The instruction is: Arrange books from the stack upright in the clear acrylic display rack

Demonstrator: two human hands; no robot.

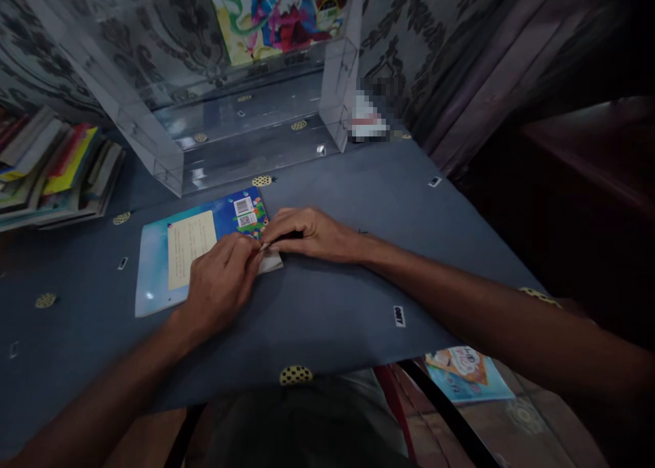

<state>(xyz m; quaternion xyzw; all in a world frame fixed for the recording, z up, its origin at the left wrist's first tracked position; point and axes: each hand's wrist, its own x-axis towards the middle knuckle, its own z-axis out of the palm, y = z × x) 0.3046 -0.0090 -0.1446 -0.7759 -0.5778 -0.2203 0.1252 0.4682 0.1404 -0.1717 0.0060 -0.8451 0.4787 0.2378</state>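
Observation:
A thin paperback book (151, 263) lies on the table with its blue back cover up, showing a cream text panel, a barcode and a QR code. My left hand (222, 273) rests over the book's lower right part, its thumb and fingers pinched at the near right corner. From the right, my right hand (314, 235) pinches the same corner, fingertips touching those of the left. The cover there looks folded up, and a pale page shows beneath. My fingers hide most of the fold.
A clear acrylic rack (158, 147) stands behind the book, with a colourful book (276, 18) on it. Stacked books (56, 168) lie at the left. The table (332, 318) wears a blue-grey pineapple-print cloth. Another book (468, 374) is below its front edge.

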